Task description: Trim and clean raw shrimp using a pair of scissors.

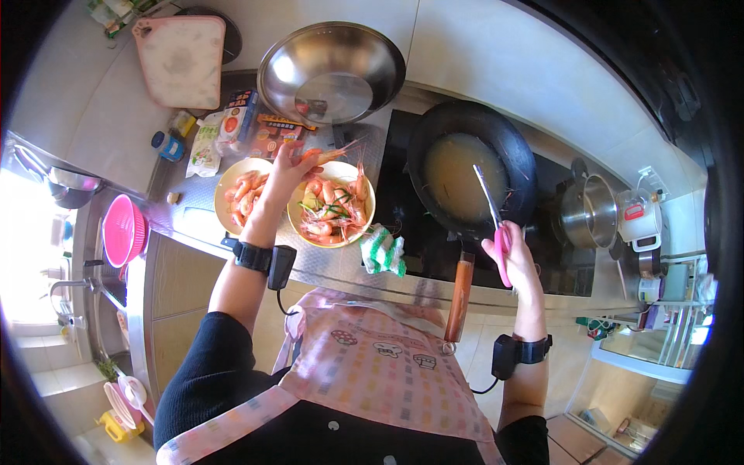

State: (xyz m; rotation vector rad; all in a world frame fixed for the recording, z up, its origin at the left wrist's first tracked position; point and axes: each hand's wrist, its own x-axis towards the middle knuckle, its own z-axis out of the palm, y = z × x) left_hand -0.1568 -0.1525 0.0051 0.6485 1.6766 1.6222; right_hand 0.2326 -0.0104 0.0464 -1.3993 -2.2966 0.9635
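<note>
My left hand (289,168) holds a cooked shrimp (325,156) above two bowls. Whole shrimp with green onion fill the right bowl (372,216); more shrimp, seemingly trimmed, lie in the left bowl (218,204), partly hidden by my left wrist. With my right hand (511,254) I grip pink-handled scissors (492,203), their blades pointing up over the near right rim of a black wok (516,145). Cloudy yellowish liquid (462,174) stands in the wok, with thin bits on its inner wall.
A green and white cloth (382,251) lies beside the right bowl. The wok's wooden handle (460,296) juts towards me. A large steel pan (331,70) stands behind the bowls, near food packages (237,122). A steel pot (593,212) is at the right.
</note>
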